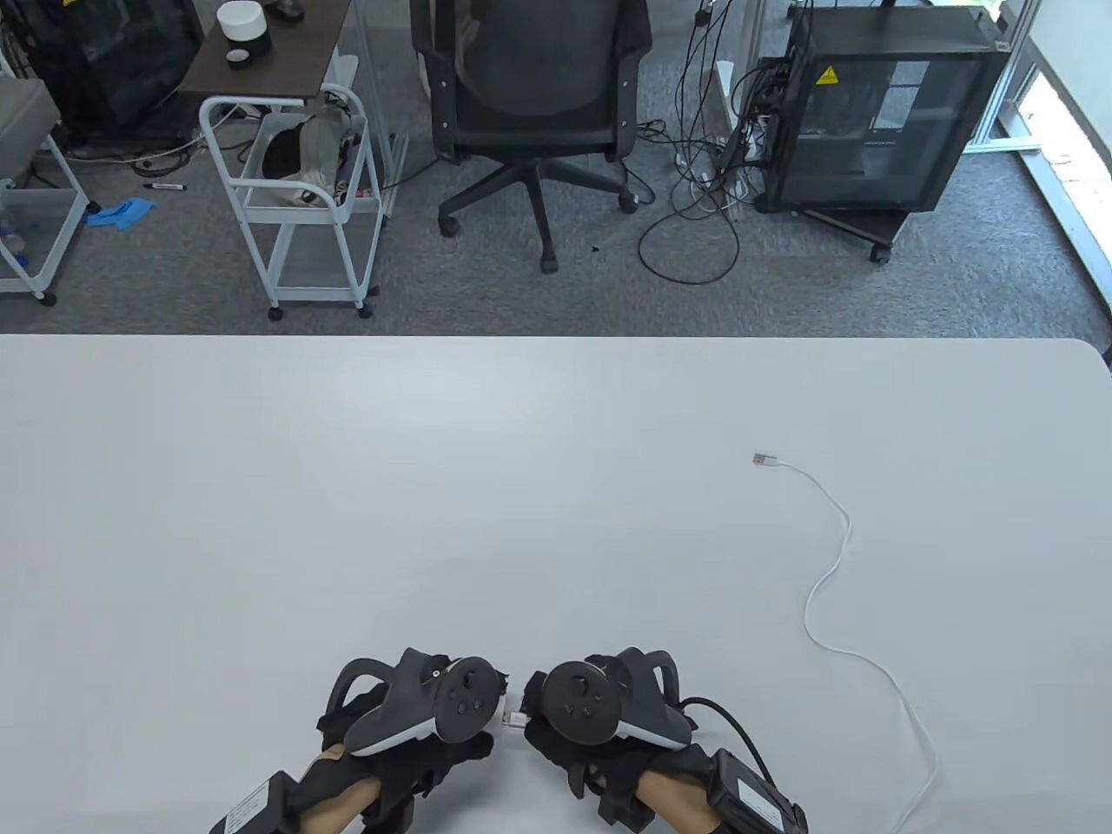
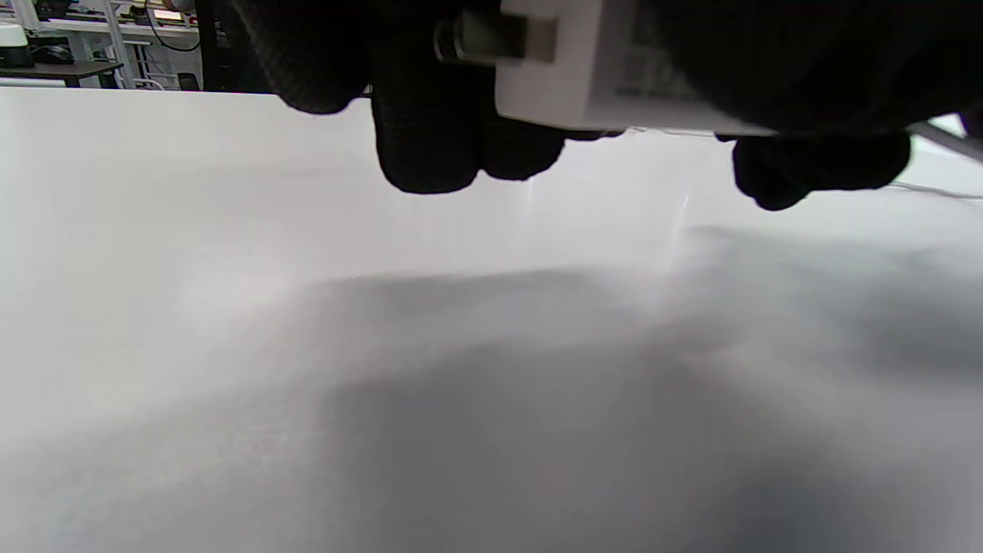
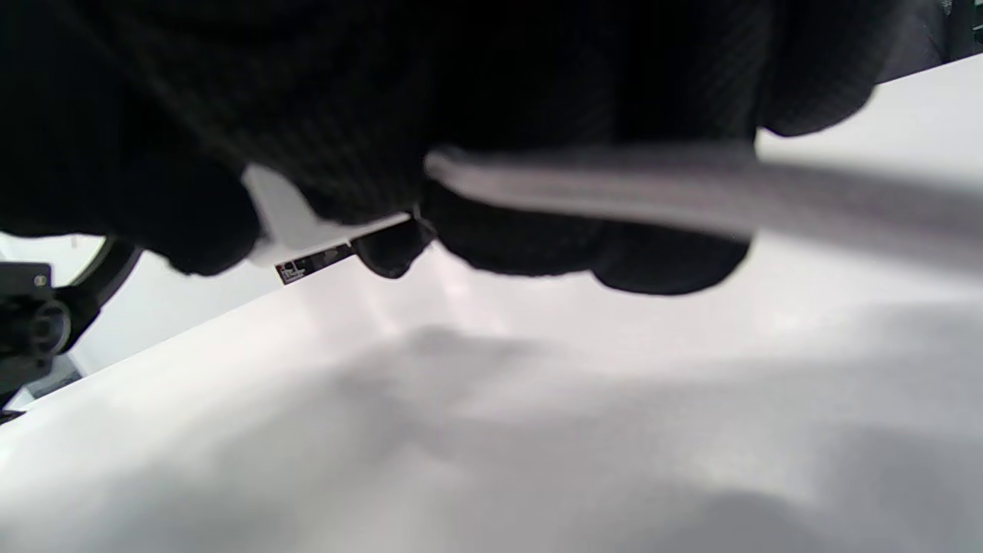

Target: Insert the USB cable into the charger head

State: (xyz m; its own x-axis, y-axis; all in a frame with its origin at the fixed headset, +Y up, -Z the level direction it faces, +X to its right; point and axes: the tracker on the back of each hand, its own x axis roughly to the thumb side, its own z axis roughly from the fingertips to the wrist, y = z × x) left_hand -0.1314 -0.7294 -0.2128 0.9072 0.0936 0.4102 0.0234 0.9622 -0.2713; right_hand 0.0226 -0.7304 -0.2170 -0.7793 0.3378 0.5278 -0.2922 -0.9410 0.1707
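My left hand (image 1: 473,743) grips a white charger head (image 2: 584,84) just above the white table (image 1: 347,478). My right hand (image 1: 543,734) pinches the USB plug (image 1: 512,718) of a white cable (image 1: 838,556). The metal plug (image 2: 491,38) meets the charger's side face; how deep it sits I cannot tell. The two hands are almost touching at the table's near edge. In the right wrist view the cable (image 3: 614,188) runs out from under my gloved fingers (image 3: 522,246), and a corner of the charger (image 3: 307,226) shows. The cable's other connector (image 1: 763,460) lies free at mid right.
The cable snakes across the right side of the table to its near edge (image 1: 912,808). Beyond the far edge, on the floor, stand an office chair (image 1: 530,95), a white cart (image 1: 295,191) and a black computer case (image 1: 877,122).
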